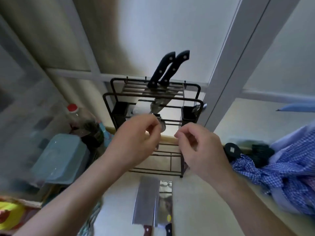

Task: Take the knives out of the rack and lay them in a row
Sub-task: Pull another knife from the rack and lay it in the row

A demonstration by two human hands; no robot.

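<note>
A black wire knife rack (109,108) stands at the back of the counter. Two black-handled knives (167,68) stick up side by side from its top slots, their blades showing through the wires. Two cleavers (146,201) lie next to each other on the counter in front of the rack, handles toward me. My left hand (136,138) is raised before the rack's middle, its fingertips curled at a silver metal piece (162,126); whether it grips that piece is unclear. My right hand (199,149) hovers at the rack's right front with fingers curled and nothing in it.
A teal plastic box (63,159) and a red-capped bottle (73,109) sit to the left of the rack. Blue checked cloth (286,167) is heaped at the right, beside a black round object (231,150). Behind the rack is a framed window.
</note>
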